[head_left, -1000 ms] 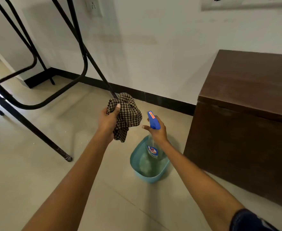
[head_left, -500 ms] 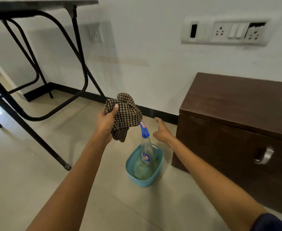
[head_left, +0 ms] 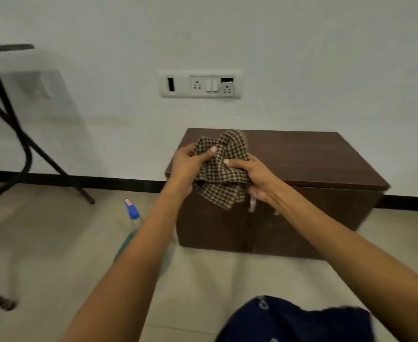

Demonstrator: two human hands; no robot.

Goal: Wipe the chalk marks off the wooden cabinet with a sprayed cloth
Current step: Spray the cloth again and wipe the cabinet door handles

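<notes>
Both hands bunch a checked cloth in front of the wooden cabinet.

The left hand (head_left: 187, 166) and right hand (head_left: 254, 177) are each clamped on the checked cloth (head_left: 221, 166), held at frame centre over the front top edge of the wooden cabinet (head_left: 314, 166), which stands against the wall with bare floor before it. Lower left of it, a spray bottle (head_left: 132, 215) stands in a teal basin (head_left: 121, 250), mostly hidden by the forearm. Folding table legs (head_left: 17, 129) occupy the left edge.

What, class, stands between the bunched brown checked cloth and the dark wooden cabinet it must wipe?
Nothing visible. Both hands, left hand and right hand, hold the brown checked cloth in front of the dark wooden cabinet, whose top looks bare. The blue-capped spray bottle stands on the floor, off to its left.
</notes>
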